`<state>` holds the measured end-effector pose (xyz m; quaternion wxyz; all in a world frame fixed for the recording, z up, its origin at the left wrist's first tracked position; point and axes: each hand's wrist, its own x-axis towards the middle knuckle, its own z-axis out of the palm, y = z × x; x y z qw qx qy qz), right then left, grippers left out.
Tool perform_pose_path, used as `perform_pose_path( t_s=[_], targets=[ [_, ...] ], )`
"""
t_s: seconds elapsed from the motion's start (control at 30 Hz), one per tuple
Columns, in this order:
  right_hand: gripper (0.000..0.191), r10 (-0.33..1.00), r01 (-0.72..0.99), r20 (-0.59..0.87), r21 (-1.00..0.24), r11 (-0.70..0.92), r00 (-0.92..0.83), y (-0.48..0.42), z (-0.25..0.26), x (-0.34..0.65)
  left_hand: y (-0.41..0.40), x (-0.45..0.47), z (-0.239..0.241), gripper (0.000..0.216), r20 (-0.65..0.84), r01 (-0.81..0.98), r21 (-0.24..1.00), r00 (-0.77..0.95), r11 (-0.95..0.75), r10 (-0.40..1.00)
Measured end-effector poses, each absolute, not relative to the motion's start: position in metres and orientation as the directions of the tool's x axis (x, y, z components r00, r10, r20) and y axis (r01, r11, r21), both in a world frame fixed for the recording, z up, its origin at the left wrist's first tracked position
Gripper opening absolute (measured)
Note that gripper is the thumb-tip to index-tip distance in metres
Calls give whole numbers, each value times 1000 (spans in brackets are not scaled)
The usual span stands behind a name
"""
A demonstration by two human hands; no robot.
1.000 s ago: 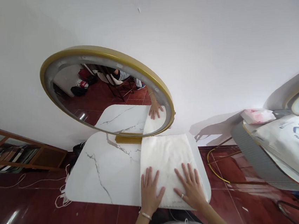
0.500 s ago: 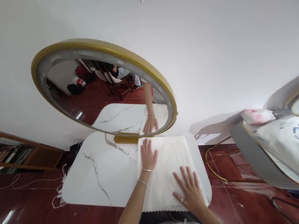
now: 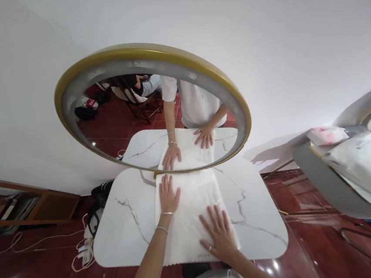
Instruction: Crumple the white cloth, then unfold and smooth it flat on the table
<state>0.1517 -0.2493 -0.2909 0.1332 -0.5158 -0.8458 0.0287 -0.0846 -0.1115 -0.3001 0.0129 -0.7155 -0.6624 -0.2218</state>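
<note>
A white folded cloth lies on a white marble-look table, reaching from the near edge to the mirror. My left hand lies flat and open on the cloth's far left corner, fingers stretched toward the mirror. My right hand rests flat and open on the cloth's near right part, a ring on one finger. Neither hand holds anything.
A round gold-framed mirror stands at the table's far edge against the white wall and reflects my arms and the cloth. A wooden shelf is at the left. Cables lie on the red tile floor. Bags on another surface sit at right.
My left hand slid from the near edge of the cloth up to its far left corner. My right hand stayed near the front. The view shifted, centring the table and mirror.
</note>
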Motion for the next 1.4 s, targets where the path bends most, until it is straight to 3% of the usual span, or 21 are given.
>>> perform_pose_path(
  t_s=[0.17,0.37,0.47,0.6,0.77,1.4],
  targets=[
    [87,897,876,177,-206,436,-404,-251,-293,95,-112,-140,-300,66,358,958,246,54,-149,932],
    [80,904,888,167,-182,421,-394,-253,-290,83,-95,-107,-296,60,301,781,202,524,-590,797],
    [82,897,882,147,-173,438,-416,-254,-287,99,-80,-52,-296,58,269,688,218,639,-692,721],
    [82,917,904,124,-161,395,-379,-257,-287,125,-70,6,-296,66,252,649,247,674,-719,695],
    [87,928,910,140,-191,368,-346,-260,-288,130,-70,14,-292,66,233,631,237,702,-739,673],
    [85,904,876,123,-223,426,-409,-261,-287,-22,-76,-156,-276,64,137,629,242,731,-738,668]
  ],
)
